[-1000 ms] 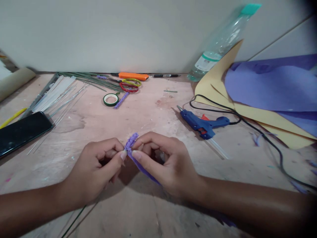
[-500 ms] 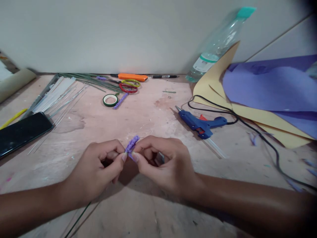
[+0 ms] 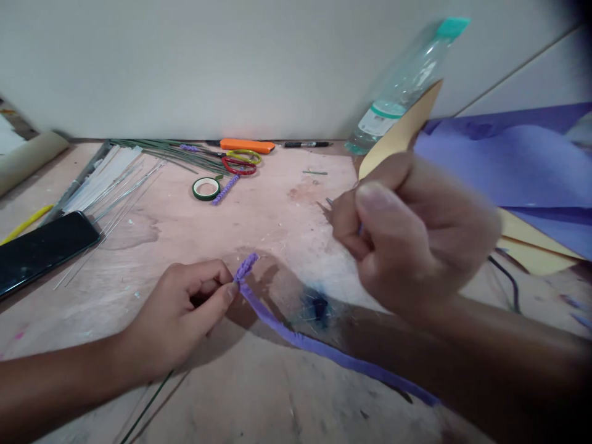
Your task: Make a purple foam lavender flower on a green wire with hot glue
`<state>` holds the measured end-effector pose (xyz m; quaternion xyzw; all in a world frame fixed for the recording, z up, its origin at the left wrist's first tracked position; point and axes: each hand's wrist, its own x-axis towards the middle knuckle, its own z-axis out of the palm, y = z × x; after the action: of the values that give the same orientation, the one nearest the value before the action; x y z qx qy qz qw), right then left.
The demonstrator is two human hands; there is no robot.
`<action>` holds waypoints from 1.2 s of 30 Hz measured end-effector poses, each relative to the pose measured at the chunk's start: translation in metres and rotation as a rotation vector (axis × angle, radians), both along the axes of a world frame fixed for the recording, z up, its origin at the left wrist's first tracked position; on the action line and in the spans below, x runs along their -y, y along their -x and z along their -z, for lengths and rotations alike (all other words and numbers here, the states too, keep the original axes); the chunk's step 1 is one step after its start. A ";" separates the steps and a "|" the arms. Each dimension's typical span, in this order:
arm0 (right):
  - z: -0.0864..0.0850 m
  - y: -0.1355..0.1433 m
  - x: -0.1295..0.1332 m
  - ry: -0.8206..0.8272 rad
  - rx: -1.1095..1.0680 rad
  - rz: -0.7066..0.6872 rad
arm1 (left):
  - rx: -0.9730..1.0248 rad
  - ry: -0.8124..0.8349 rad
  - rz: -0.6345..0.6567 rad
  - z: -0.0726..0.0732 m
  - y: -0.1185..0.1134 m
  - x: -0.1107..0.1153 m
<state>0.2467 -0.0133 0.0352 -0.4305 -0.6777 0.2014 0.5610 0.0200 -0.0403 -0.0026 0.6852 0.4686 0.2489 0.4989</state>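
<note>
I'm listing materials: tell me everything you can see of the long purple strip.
The purple strip is narrow, creased and paper-like. Its upper end meets the knobbly spike pinched by the left hand; from there it curves nearer and rightward, towards the right forearm, where its far end cannot be made out.

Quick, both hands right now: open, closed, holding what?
Left hand: closed, pinching the purple fringed piece at its base.
Right hand: off the purple strip, fingers curled, blurred; cannot tell whether it holds anything.
</note>
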 end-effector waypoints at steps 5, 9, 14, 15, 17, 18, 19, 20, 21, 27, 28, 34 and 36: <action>-0.023 -0.043 -0.044 0.332 0.462 0.016 | -0.441 -0.462 0.231 0.006 0.006 -0.010; -0.014 -0.098 -0.054 0.322 1.058 0.148 | -0.611 -0.624 0.259 0.010 0.010 -0.016; -0.005 -0.134 -0.036 0.445 1.250 -0.032 | -0.701 -0.795 0.262 0.013 0.013 -0.017; -0.005 -0.137 -0.033 0.447 1.270 -0.052 | -0.697 -0.842 0.262 0.013 0.013 -0.016; -0.005 -0.140 -0.030 0.430 1.281 -0.084 | -0.655 -0.935 0.298 0.009 0.012 -0.013; -0.005 -0.142 -0.030 0.418 1.270 -0.095 | -0.627 -0.977 0.345 0.007 0.011 -0.010; -0.005 -0.143 -0.030 0.407 1.250 -0.100 | -0.606 -1.004 0.412 0.006 0.011 -0.006; -0.004 -0.144 -0.031 0.407 1.220 -0.106 | -0.599 -1.021 0.484 0.004 0.010 -0.002; -0.002 -0.144 -0.031 0.414 1.176 -0.119 | -0.610 -1.026 0.542 0.003 0.009 0.003; 0.015 -0.118 -0.023 0.402 0.775 -0.222 | -0.681 -1.042 0.460 0.010 0.008 0.028; 0.017 -0.112 -0.020 0.383 0.733 -0.229 | -0.691 -1.040 0.444 0.011 0.010 0.031; 0.012 -0.097 -0.018 0.235 0.727 -0.312 | -0.736 -1.074 0.430 0.014 0.017 0.035; 0.003 -0.093 -0.021 0.220 0.775 -0.318 | -0.728 -1.068 0.421 0.015 0.017 0.034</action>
<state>0.3394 0.0077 0.0325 -0.4216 -0.8708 0.1798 0.1779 0.0032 -0.0741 -0.0178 0.9543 0.2761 0.0972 -0.0598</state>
